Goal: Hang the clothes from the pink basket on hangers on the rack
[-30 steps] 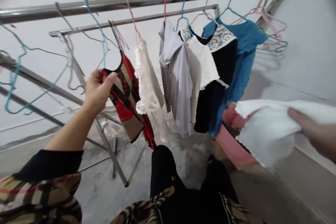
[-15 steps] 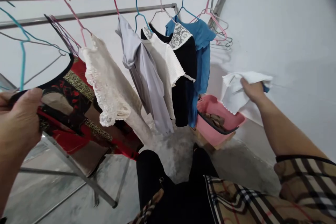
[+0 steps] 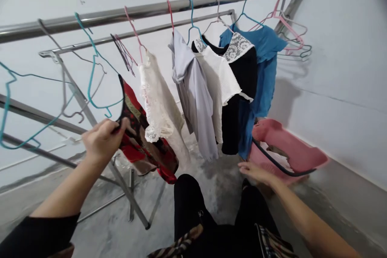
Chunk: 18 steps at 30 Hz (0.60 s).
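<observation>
- The left hand [image 3: 102, 141], at eight o'clock, is curled almost shut, fingers and thumb pinching the neck edge of a red-and-black top [image 3: 142, 141]; whether a hanger is inside the top cannot be told.
- The right hand [image 3: 255, 173], at four o'clock, is open with its fingers spread, holding nothing, just beside a pink basket [image 3: 302, 149]; whether it touches the basket cannot be told.
- A white cloth [image 3: 273, 156] lies in the basket, and a black cord [image 3: 281, 166] runs across it.
- A metal rack [image 3: 130, 12] runs across twelve o'clock, with empty teal hangers [image 3: 92, 76] at ten o'clock.
- A cream lace top [image 3: 159, 100] hangs just beside the red-and-black top, followed by a gray shirt [image 3: 195, 96], a black-and-white top with a lace collar [image 3: 232, 76], and a blue shirt [image 3: 263, 64].
- Spare hangers [image 3: 293, 34] bunch at the rack's far end, at two o'clock.
</observation>
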Each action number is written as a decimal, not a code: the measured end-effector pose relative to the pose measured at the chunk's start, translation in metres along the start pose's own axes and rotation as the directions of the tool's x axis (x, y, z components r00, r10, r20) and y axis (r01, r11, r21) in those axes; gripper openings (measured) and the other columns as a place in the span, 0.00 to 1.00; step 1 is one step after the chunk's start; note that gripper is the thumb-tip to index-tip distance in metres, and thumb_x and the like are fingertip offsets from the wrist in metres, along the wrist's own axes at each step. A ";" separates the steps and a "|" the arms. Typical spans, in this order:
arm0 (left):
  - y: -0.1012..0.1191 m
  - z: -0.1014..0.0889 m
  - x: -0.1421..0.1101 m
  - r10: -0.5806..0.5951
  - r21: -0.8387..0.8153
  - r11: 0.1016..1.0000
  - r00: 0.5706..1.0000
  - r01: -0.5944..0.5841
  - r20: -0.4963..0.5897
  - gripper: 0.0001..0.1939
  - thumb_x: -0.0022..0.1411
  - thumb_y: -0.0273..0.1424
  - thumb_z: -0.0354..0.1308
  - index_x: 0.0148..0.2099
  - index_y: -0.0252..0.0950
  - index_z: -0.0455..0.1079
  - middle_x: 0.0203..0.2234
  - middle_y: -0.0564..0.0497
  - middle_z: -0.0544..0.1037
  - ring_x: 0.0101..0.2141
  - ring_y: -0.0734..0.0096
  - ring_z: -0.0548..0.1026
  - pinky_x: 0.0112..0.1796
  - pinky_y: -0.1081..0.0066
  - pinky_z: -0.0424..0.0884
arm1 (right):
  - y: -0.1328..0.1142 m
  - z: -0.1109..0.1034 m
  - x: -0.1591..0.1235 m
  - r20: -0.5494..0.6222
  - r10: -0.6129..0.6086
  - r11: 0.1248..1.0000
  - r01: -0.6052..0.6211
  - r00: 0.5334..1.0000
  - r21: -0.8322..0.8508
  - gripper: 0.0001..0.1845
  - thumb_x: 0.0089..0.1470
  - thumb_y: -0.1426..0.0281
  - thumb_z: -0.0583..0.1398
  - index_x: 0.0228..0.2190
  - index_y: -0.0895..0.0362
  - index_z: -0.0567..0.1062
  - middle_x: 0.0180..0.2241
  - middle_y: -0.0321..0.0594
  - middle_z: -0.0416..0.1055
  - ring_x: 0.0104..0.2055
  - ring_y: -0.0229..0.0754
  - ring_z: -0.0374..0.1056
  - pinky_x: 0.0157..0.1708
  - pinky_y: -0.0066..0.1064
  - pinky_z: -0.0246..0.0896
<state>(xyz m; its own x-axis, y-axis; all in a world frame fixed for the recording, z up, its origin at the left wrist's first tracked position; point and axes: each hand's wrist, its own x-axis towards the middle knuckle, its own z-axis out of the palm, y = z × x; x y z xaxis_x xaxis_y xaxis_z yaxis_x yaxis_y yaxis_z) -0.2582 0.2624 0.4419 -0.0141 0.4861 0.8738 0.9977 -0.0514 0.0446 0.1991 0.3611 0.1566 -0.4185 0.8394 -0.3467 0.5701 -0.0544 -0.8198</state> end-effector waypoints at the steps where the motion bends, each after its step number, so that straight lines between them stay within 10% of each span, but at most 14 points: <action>1: -0.001 0.001 -0.005 0.036 0.011 0.999 0.998 -0.037 0.046 0.19 0.54 0.39 0.63 0.19 0.37 0.59 0.13 0.58 0.62 0.17 0.77 0.61 0.19 0.78 0.49 | 0.001 0.011 0.000 0.036 -0.001 1.000 0.001 0.999 0.009 0.22 0.48 0.63 0.62 0.44 0.62 0.78 0.44 0.49 0.76 0.48 0.47 0.72 0.51 0.38 0.65; 5: 0.009 0.008 -0.032 0.014 0.004 1.000 0.944 -0.016 0.328 0.16 0.57 0.36 0.58 0.20 0.38 0.60 0.15 0.57 0.65 0.19 0.75 0.63 0.21 0.76 0.53 | 0.004 0.035 -0.003 0.163 -0.025 1.000 0.023 0.986 0.016 0.30 0.49 0.58 0.61 0.50 0.64 0.74 0.41 0.48 0.76 0.46 0.46 0.72 0.52 0.40 0.64; 10: 0.056 0.025 -0.078 0.018 -0.165 0.980 0.774 0.112 0.633 0.18 0.59 0.36 0.54 0.20 0.37 0.57 0.14 0.57 0.62 0.18 0.76 0.61 0.23 0.75 0.56 | -0.023 0.049 -0.015 0.276 -0.139 0.990 0.122 0.951 0.076 0.42 0.49 0.57 0.61 0.63 0.56 0.59 0.51 0.47 0.68 0.43 0.39 0.70 0.49 0.38 0.65; 14: 0.120 0.026 -0.100 0.254 -0.490 0.852 0.676 0.181 0.692 0.19 0.60 0.34 0.56 0.21 0.37 0.53 0.15 0.58 0.60 0.19 0.79 0.59 0.22 0.76 0.54 | -0.074 0.072 -0.032 0.304 -0.250 0.967 0.222 0.919 0.125 0.53 0.45 0.61 0.65 0.67 0.52 0.47 0.62 0.49 0.56 0.48 0.41 0.67 0.49 0.38 0.65; 18: 0.182 0.013 -0.095 0.398 -0.746 0.602 0.703 0.284 0.589 0.20 0.61 0.36 0.57 0.22 0.38 0.52 0.15 0.59 0.59 0.19 0.79 0.59 0.21 0.77 0.55 | -0.117 0.113 -0.045 0.299 -0.550 0.835 0.520 0.780 0.181 0.49 0.39 0.60 0.68 0.62 0.51 0.60 0.58 0.44 0.65 0.49 0.47 0.68 0.48 0.38 0.68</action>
<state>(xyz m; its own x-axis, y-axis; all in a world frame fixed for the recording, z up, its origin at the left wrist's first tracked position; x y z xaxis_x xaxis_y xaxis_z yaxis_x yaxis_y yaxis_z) -0.0743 0.2183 0.3602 0.4268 0.8351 0.3470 0.5470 -0.5440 0.6363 0.0711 0.2685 0.2170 -0.8514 0.5227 0.0445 0.1302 0.2927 -0.9473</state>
